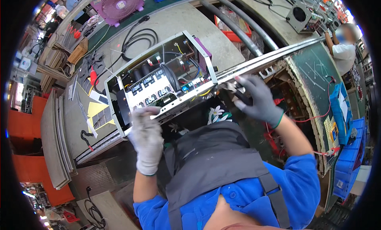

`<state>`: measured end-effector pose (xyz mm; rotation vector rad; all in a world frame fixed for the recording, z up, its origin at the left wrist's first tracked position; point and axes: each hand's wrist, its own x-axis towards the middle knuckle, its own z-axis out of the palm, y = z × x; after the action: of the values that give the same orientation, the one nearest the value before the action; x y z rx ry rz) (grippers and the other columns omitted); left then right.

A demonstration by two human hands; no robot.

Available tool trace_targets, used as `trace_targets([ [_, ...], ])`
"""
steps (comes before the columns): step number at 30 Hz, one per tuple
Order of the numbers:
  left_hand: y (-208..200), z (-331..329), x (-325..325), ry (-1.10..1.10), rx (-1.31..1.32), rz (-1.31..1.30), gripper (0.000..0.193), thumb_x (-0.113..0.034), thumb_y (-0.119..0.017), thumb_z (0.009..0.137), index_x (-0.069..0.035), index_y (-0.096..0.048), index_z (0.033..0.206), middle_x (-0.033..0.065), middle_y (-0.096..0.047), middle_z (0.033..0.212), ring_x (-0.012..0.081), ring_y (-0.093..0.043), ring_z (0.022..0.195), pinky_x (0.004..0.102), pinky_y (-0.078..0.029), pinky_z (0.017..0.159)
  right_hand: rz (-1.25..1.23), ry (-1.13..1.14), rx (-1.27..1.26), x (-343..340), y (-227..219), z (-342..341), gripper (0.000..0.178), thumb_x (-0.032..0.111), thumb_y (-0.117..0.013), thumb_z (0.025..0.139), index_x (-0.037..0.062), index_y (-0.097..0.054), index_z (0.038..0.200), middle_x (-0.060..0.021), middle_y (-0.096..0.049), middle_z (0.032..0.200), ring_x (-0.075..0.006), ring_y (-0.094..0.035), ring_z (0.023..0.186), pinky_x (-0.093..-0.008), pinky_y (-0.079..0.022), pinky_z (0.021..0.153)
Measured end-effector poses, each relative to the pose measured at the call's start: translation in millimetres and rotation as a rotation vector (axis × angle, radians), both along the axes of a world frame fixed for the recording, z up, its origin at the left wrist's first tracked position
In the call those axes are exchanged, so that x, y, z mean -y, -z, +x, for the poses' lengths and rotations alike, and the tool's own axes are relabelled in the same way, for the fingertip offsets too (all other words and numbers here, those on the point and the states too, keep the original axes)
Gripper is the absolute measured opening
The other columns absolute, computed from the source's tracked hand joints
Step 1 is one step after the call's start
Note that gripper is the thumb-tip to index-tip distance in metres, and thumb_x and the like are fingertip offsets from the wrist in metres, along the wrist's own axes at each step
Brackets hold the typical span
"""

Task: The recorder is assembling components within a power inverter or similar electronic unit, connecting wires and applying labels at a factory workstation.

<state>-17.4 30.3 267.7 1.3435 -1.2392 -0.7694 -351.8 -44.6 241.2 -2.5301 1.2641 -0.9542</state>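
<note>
An open metal case (210,67) full of electronics stands on the bench before me, with a white board, black cylindrical parts, cables and a purple panel at its right end. My right hand (260,99), in a grey glove, is closed around dark-handled pliers (243,97). Their metal jaws point left, close to the case's front right corner. At the case's front rail is my left hand (147,134), in a whitish glove. Its fingers reach out over the rail and look partly spread, with no tool seen in them. Its palm side is hidden.
A coiled black cable (139,39) and a purple fan panel (118,7) lie beyond the case. Yellow paper (97,109) is at left. Two grey rollers (234,25) cross a gap at the back right. A blue bin (349,162) stands at right; a co-worker (344,51) is farther off.
</note>
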Motion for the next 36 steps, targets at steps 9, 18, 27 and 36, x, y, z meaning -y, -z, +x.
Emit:
trace_targets([
  [9, 13, -64, 47, 0.361, 0.278, 0.077, 0.033, -0.011, -0.046, 0.105, -0.004, -0.053, 0.137, 0.0026, -0.06, 0.08, 0.0066, -0.051, 0.064, 0.0247, -0.045, 0.059, -0.035, -0.276, -0.522, 52, -40, 43, 0.058, 0.022, -0.072, 0.077, 0.0112, -0.056, 0.132, -0.0118, -0.059, 0.107, -0.0311, -0.06, 0.104, -0.0438, -0.049, 0.087],
  [18, 25, -37, 34, 0.202, 0.53, -0.353, 0.013, -0.008, -0.052, 0.102, -0.001, -0.062, 0.106, 0.0121, -0.064, 0.087, 0.0221, -0.061, 0.073, 0.0327, -0.049, 0.067, 0.224, -0.315, -0.656, 62, -59, 59, 0.051, 0.02, -0.073, 0.076, 0.0095, -0.057, 0.123, -0.0127, -0.061, 0.1, -0.031, -0.066, 0.094, -0.0415, -0.056, 0.075],
  [27, 5, -22, 42, 0.177, 0.224, 0.027, 0.038, -0.008, -0.043, 0.105, -0.003, -0.051, 0.142, 0.001, -0.059, 0.083, 0.0032, -0.045, 0.058, 0.0201, -0.04, 0.053, -0.122, -0.386, -0.561, 80, -64, 95, 0.061, 0.019, -0.075, 0.072, 0.0079, -0.058, 0.129, -0.0103, -0.06, 0.112, -0.0282, -0.059, 0.108, -0.0447, -0.048, 0.092],
  [36, 6, 0, 78, 0.052, 0.3, -0.024, 0.016, -0.014, -0.049, 0.106, -0.003, -0.061, 0.105, 0.003, -0.056, 0.079, 0.0077, -0.047, 0.066, 0.0258, -0.041, 0.059, 0.228, -0.361, -0.623, 109, -69, 104, 0.052, 0.021, -0.075, 0.072, 0.0099, -0.056, 0.118, -0.0119, -0.062, 0.1, -0.0315, -0.067, 0.091, -0.0436, -0.055, 0.076],
])
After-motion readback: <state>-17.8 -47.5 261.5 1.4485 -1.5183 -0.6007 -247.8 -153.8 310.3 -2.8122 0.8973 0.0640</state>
